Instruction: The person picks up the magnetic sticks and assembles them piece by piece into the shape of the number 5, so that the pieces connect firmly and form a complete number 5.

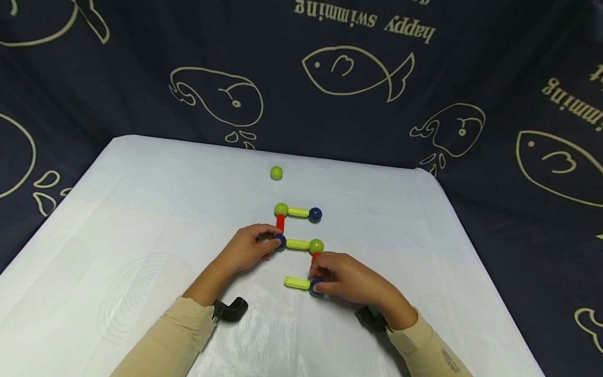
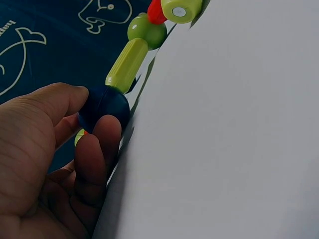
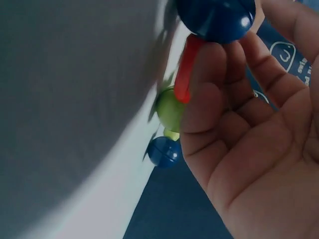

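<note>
A zigzag of building rods and balls lies on the white table. My left hand (image 1: pixel 251 245) pinches a dark blue ball (image 2: pixel 102 107) at the chain's left bend between thumb and fingers. From that ball a red rod (image 1: pixel 280 223) runs back to a green ball (image 1: pixel 281 210), and a yellow-green rod (image 1: pixel 298 244) leads right to another green ball (image 1: pixel 316 246). With thumb and fingers, my right hand (image 1: pixel 350 278) grips the nearer blue ball (image 3: pixel 217 17). A red rod (image 3: pixel 187 69), partly hidden by the fingers, and a yellow-green rod (image 1: pixel 297 283) with a free left end join this ball.
At the back of the chain, a yellow-green rod (image 1: pixel 299 212) ends in a blue ball (image 1: pixel 315 214). A loose green ball (image 1: pixel 276 173) sits farther back on the white table (image 1: pixel 188 173). Dark cloth (image 1: pixel 282 115) with fish drawings hangs behind the table.
</note>
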`<state>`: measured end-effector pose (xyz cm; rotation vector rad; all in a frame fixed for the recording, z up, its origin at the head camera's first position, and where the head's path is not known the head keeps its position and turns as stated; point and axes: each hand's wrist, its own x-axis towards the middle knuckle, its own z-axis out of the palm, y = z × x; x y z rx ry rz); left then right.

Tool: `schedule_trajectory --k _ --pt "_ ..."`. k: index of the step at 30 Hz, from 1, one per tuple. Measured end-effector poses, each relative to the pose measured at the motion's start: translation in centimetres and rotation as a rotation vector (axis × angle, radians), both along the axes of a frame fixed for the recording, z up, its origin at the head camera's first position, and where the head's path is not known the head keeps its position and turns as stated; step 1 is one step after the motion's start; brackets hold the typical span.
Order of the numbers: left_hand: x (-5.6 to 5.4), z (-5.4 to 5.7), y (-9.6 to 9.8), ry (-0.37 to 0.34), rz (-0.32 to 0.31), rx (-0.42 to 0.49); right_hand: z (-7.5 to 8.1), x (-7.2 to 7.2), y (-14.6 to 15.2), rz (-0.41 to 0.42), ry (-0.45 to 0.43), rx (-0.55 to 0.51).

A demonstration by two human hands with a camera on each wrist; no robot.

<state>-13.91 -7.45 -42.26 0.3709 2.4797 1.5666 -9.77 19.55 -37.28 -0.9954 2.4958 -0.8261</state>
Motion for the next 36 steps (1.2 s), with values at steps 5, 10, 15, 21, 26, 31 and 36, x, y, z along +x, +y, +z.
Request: schedule_trajectory --k 5,10,15,21,26,31,36 --pt "0.0 -0.1 0.1 -0.014 0.003 0.003 -0.4 0.3 0.5 0.010 -0.013 0.000" --pt "0.0 -0.1 0.1 -0.010 0.005 0.008 -0.7 0.5 1.1 -0.033 -0.053 -0.028" --pt "0.1 0.0 0.1 -0.013 0.002 0.017 -1.0 0.3 1.6 -0.066 -0.119 -0.032" --pt "0.0 -0.1 0.1 -0.015 0.003 0.012 -1.2 0.2 2.0 -0.068 -0.166 -0.032" --pt "0.0 0.0 0.2 -0.035 0.002 0.013 -1.4 0.2 2.1 -0.069 -0.191 -0.041" --pt "0.0 0.4 0.1 -0.097 -0.014 0.010 -1.6 0.1 2.1 -0.056 -0.193 -0.039" --pt "-0.3 1.0 -0.6 -0.162 -0.070 0.016 -1.7 0.0 2.2 -0.044 -0.171 -0.023"
